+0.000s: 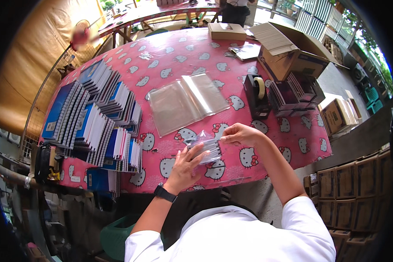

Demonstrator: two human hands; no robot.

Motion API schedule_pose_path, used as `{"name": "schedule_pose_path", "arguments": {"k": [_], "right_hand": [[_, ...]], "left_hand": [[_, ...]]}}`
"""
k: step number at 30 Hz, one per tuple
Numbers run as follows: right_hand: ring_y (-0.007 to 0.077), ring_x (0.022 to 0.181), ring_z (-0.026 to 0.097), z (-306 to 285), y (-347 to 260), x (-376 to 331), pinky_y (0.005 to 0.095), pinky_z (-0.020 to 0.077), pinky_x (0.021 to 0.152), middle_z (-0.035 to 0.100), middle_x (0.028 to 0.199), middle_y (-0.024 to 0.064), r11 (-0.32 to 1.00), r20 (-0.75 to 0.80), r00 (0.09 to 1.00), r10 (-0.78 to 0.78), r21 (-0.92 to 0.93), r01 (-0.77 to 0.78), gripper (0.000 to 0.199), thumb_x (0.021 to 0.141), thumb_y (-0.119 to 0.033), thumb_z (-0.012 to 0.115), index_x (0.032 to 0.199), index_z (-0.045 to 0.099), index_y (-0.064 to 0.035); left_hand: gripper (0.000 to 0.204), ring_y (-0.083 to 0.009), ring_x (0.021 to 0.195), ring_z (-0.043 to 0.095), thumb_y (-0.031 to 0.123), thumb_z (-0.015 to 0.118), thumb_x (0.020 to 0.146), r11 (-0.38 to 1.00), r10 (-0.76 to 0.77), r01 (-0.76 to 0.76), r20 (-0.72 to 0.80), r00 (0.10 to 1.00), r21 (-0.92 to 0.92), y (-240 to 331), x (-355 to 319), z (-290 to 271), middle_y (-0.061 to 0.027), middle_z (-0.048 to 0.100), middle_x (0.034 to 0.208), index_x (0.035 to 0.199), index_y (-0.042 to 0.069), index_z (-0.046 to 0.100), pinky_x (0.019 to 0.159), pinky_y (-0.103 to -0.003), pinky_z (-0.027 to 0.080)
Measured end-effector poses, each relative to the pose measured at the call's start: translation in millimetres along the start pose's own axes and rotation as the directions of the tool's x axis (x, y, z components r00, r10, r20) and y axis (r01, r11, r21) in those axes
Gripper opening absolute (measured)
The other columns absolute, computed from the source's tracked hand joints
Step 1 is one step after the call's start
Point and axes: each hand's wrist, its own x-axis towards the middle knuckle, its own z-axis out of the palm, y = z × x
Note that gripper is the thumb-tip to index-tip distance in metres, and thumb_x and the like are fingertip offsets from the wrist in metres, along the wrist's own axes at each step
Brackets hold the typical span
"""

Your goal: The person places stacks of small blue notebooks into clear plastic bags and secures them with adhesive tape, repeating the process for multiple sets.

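Nearest us, on the pink patterned tablecloth (260, 174), our left hand (185, 165), with a dark watch (166, 192) at the wrist, lies palm down with its fingers loosely spread over the left side of a small clear-wrapped packet (212, 153). Our right hand (242, 134) is at the packet's far right corner, thumb and forefinger drawn together; we cannot tell whether anything is pinched between them.

We judge the packet light, firm inside, with a slippery skin that could crease or tear, so we would hold it flat across the middle or by its firm edges, not the loose film. It looks glossy, with pale layered edges showing through and a loose film peak on its far side.

Beyond it lie flat clear plastic sheets (172, 114), between stacked spiral notebooks (111, 135) on the left and a black tape dispenser (256, 105) on the right. Farther right stands an open cardboard box (275, 63).
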Motion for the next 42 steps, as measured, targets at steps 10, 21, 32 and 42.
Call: {"name": "schedule_pose_path", "arguments": {"k": [10,21,32,42], "right_hand": [[0.0223,0.076,0.067,69,-52,35,0.0342,0.0518,0.068,0.068,0.076,0.0113,0.392,-0.273,0.96,-0.063,-0.891,-0.228,0.055,0.068,-0.058,0.071,0.077,0.07,-0.0037],[0.0249,0.088,0.057,63,-2,-28,0.0339,0.0473,0.073,0.058,0.086,0.0079,0.606,-0.066,0.784,-0.617,-0.676,0.419,0.028,0.062,-0.003,0.079,0.088,0.07,-0.0076],[0.014,0.083,0.061,32,14,34,0.0294,0.0478,0.075,0.068,0.091,0.0065,0.961,-0.262,0.937,-0.233,-0.209,0.18,0.027,0.081,-0.021,0.071,0.1,0.068,-0.0018],[0.0105,0.091,0.058,28,23,27,0.0279,0.0476,0.078,0.064,0.101,0.0044,0.922,-0.18,0.904,-0.387,-0.085,0.378,0.037,0.079,-0.022,0.075,0.109,0.065,-0.0037]], "left_hand": [[0.078,-0.0358,0.128,0.039,0.01,0.07,0.06,0.999,0.024,-0.029,0.118,0.993,0.044,-8,-2,-8,-0.0077,0.027,0.149,0.133,0.023,0.048,0.104,-0.057,0.032],[0.056,-0.0305,0.134,0.033,0.022,0.076,0.07,0.998,-0.029,0.05,-0.424,0.905,0.037,-10,-7,25,-0.0046,0.045,0.14,0.124,0.023,0.059,0.111,-0.052,0.014],[0.065,-0.0274,0.116,0.051,0.027,0.077,0.075,0.913,-0.366,0.29,-0.263,0.892,-0.287,-36,19,-12,-0.0203,0.057,0.12,0.128,0.003,0.05,0.099,-0.039,0.039],[0.033,-0.0163,0.096,0.06,0.005,0.071,0.078,0.685,-0.418,0.006,-0.386,0.822,-0.729,-10,44,3,-0.0061,0.066,0.103,0.11,0.001,0.063,0.084,-0.027,0.046]]}}
